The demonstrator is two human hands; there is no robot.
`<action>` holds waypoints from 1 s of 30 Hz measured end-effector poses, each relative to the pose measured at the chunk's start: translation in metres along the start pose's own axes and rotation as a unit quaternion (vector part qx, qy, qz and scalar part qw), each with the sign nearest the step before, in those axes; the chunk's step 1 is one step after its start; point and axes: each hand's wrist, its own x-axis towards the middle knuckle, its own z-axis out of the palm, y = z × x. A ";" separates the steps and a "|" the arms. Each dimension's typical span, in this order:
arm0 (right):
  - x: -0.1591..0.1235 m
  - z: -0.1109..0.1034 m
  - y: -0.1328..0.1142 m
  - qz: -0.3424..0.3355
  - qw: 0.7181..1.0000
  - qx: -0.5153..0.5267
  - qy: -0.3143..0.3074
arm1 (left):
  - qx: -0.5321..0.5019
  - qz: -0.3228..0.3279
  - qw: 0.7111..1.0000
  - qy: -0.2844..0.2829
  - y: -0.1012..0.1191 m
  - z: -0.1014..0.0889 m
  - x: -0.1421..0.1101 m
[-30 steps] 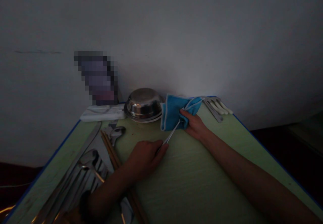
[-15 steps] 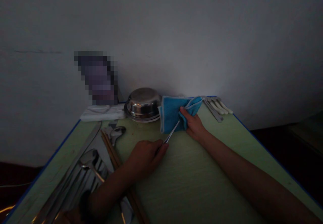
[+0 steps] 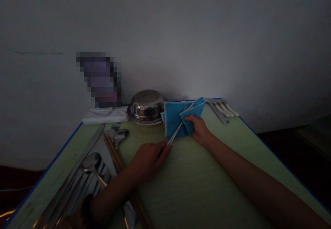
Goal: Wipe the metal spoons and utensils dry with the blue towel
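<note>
Near the green tabletop's (image 3: 196, 187) far edge, my left hand (image 3: 148, 158) pinches a thin metal utensil (image 3: 173, 135) while my right hand (image 3: 199, 129) folds the blue cloth (image 3: 174, 118) around its tip, wiping seemingly unfinished.

Readable text: none anywhere in view.
Blurred patch (image 3: 99, 79) on the wall: pixelated, nothing legible.
White packet (image 3: 105, 115) by the metal bowl (image 3: 147, 106): too dim to show any print.
</note>
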 end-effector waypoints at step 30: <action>0.009 -0.003 0.009 -0.102 0.991 -0.073 0.043 | 0.060 0.016 0.998 -0.005 -0.001 0.002 0.000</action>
